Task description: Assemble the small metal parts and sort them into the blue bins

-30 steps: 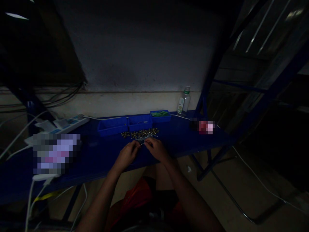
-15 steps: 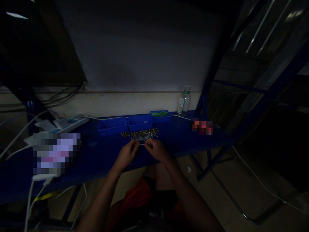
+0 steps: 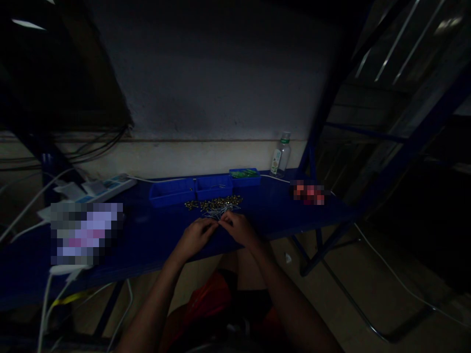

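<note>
Over the front of the blue table, my left hand (image 3: 197,237) and my right hand (image 3: 238,228) meet at the fingertips, both pinched closed. Between them is a thin metal rod, now almost wholly hidden by the fingers. Just beyond the fingertips lies a loose heap of thin silvery rods (image 3: 217,212). Behind that spreads a pile of small brass-coloured pieces (image 3: 221,202), too small and dark to name exactly.
Two blue bins (image 3: 172,192) and a blue tray of green pieces (image 3: 244,175) line the back. A clear bottle (image 3: 281,159) stands back right. At left lie a power strip (image 3: 114,185) with white cables and a blurred purple-and-white item (image 3: 90,230).
My fingertips have come together; the short length of rod visible between them before is now covered. My left hand has shifted slightly right. The heap and pile look unchanged.
</note>
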Motion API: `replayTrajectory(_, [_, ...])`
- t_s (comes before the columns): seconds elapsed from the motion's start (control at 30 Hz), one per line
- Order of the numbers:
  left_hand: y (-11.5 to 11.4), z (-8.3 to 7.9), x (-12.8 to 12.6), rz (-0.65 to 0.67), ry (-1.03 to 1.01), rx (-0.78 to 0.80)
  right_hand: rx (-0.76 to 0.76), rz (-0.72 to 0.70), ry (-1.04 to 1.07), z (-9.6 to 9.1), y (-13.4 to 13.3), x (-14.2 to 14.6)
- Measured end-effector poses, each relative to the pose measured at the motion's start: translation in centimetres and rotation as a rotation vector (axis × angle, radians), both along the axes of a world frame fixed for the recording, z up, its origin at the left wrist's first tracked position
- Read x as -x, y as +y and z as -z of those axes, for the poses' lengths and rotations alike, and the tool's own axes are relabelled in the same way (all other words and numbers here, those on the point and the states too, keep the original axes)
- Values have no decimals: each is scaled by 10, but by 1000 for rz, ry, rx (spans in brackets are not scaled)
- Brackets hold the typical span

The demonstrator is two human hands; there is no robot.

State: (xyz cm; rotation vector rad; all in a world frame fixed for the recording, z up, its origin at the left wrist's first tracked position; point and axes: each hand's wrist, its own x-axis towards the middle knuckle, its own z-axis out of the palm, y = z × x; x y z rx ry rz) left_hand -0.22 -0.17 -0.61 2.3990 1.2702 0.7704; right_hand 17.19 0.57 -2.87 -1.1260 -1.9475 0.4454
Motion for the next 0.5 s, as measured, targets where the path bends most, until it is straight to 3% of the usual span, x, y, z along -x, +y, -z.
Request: replayTrajectory(0.5, [1,-2,1,-54,-153,110,-21,-49,-124,-1,-3,1])
